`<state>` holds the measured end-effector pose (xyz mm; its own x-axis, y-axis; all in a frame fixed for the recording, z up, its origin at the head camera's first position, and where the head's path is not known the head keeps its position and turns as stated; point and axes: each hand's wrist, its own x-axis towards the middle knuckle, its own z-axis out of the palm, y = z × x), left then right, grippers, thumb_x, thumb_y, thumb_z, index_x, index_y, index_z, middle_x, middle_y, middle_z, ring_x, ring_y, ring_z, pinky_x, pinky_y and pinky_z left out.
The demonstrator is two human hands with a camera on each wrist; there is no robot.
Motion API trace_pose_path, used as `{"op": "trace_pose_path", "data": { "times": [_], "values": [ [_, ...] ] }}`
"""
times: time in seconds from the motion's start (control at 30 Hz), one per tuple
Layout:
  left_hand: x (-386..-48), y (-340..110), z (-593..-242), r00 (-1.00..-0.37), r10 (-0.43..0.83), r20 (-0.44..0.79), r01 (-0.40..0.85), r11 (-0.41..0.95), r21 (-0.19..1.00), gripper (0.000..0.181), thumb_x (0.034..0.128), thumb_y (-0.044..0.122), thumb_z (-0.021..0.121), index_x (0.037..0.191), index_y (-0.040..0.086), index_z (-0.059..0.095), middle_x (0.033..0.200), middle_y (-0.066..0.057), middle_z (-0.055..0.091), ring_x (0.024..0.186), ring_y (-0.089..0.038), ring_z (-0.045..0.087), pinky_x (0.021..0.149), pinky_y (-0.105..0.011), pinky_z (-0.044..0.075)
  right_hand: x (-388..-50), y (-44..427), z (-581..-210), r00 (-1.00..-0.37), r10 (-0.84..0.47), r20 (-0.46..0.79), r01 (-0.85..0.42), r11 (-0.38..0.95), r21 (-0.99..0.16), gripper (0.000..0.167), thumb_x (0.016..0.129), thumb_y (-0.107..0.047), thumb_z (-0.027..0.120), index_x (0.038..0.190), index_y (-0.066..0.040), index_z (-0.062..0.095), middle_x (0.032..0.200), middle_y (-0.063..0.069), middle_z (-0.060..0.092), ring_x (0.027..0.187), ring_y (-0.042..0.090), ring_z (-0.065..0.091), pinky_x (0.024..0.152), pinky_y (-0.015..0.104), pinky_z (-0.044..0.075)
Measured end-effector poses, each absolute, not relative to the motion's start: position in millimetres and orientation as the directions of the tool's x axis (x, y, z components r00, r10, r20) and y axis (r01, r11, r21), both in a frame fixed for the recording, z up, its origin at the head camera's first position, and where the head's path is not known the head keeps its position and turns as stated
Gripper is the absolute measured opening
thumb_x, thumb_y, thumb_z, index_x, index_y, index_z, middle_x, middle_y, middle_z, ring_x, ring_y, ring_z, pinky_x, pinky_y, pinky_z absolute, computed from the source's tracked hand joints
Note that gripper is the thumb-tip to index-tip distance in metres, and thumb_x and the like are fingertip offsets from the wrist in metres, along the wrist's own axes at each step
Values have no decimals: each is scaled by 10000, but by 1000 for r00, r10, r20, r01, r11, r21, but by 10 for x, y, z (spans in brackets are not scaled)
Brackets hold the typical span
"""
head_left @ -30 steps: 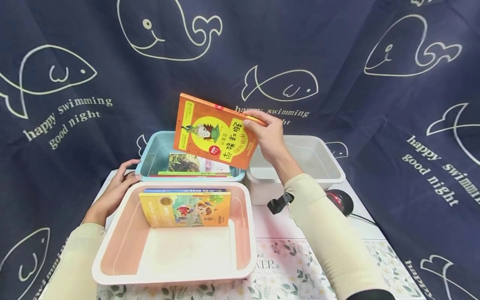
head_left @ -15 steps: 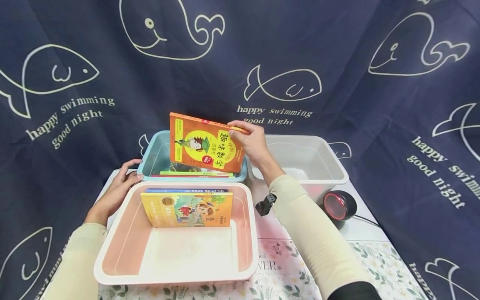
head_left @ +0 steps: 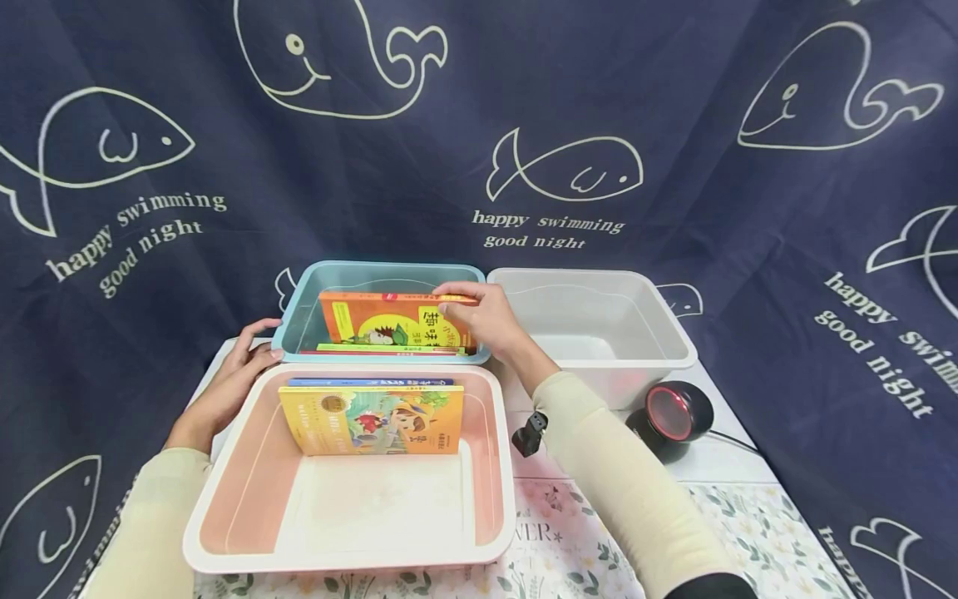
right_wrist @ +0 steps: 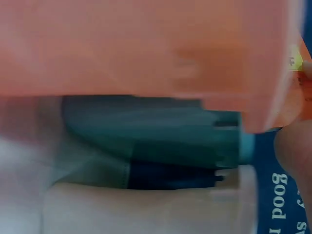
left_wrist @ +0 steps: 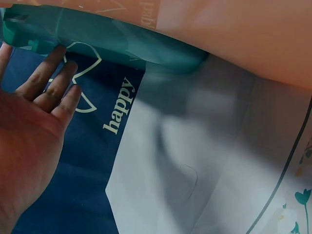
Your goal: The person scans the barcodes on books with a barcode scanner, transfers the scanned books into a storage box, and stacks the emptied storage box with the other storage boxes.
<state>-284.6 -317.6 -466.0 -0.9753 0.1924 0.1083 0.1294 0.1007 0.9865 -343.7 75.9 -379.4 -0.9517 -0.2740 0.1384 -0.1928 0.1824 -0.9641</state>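
My right hand (head_left: 490, 320) pinches the upper right corner of an orange children's book (head_left: 374, 308) with a cartoon figure on its cover. The book stands partly down inside the blue bin (head_left: 301, 320), behind books with green (head_left: 389, 348) and red spines, which hide its lower part. With fairly straight fingers, my left hand (head_left: 224, 387) touches the left rim of that bin; the left wrist view shows its palm and fingers beside the bin's wall. In the right wrist view only a blurred part of the right hand (right_wrist: 297, 156) shows at the edge.
In front stands a pink bin (head_left: 490, 482) with a yellow book (head_left: 374, 420) and a blue-spined book (head_left: 322, 382) upright at its back. A grey bin (head_left: 606, 324) is at the right. Near it sits a black round device (head_left: 677, 410) with a red ring and cable.
The right hand has carried the orange book down and left, from above the blue bin to inside it behind the other books. The left hand has stayed at the rim.
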Motion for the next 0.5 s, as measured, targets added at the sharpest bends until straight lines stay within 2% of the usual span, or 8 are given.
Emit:
{"op": "trace_pose_path", "data": {
  "times": [0.3,0.5],
  "values": [
    [-2838,-3164,-4654,-975,186,118,138,97,986,488,1093,192,503,1522,326,312,1207,92,620,990,15,661,792,-193,574,-3429,641,-3983,-900,-412,143,-275,282,-919,230,924,-50,708,1129,-124,782,1184,71,749,969,147,690,838,242,557],
    [-2823,-3154,-4659,-975,186,118,135,78,988,500,1092,183,500,1537,294,302,1203,100,634,988,16,664,793,-195,575,-3407,640,-3975,-895,-434,106,-280,362,-889,243,912,-30,691,1132,-88,774,1160,78,753,993,143,659,888,244,525]
  ]
}}
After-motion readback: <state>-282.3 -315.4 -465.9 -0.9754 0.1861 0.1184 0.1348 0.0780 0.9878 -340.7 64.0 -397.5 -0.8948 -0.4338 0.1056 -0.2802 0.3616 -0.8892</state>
